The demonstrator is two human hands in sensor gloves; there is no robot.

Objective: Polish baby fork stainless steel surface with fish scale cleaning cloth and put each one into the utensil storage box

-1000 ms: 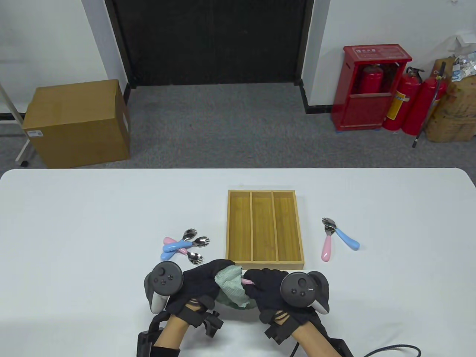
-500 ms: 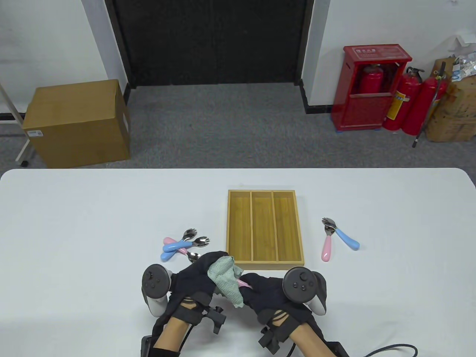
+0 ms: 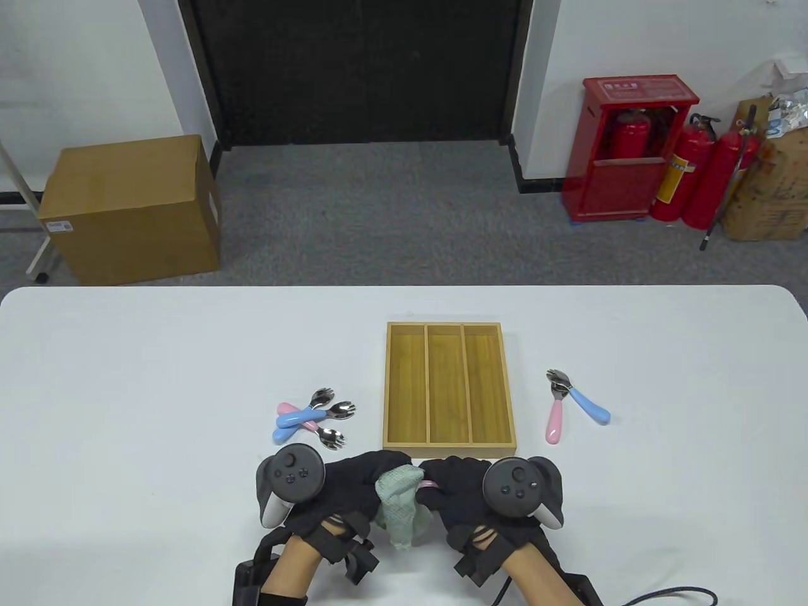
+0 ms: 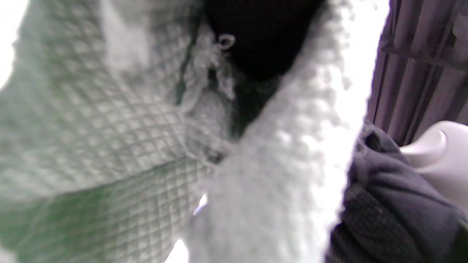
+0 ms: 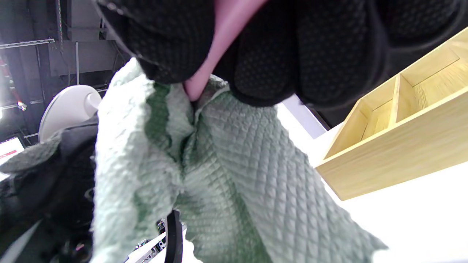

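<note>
Near the table's front edge, my left hand (image 3: pixel 360 483) grips the pale green fish scale cloth (image 3: pixel 399 505), which is bunched around the head of a pink-handled baby fork (image 3: pixel 429 484). My right hand (image 3: pixel 451 486) holds that fork by its pink handle (image 5: pixel 223 40); the steel end is hidden inside the cloth (image 5: pixel 219 168). The cloth (image 4: pixel 109 138) fills the left wrist view. The wooden utensil storage box (image 3: pixel 449 449) with three compartments lies just beyond my hands. Three forks (image 3: pixel 312 416) lie left of the box. A pink fork (image 3: pixel 554 420) and a blue fork (image 3: pixel 588 404) lie to its right.
The white table (image 3: pixel 126 379) stretches wide on both sides. Beyond the far edge are a cardboard box (image 3: pixel 129 208) on the floor at left and a red extinguisher cabinet (image 3: pixel 628 148) with extinguishers at right.
Both hands have twisted back and forth around the wrapped fork. The left hand has rolled back and drawn slightly nearer; the cloth now hangs lower between the hands.
</note>
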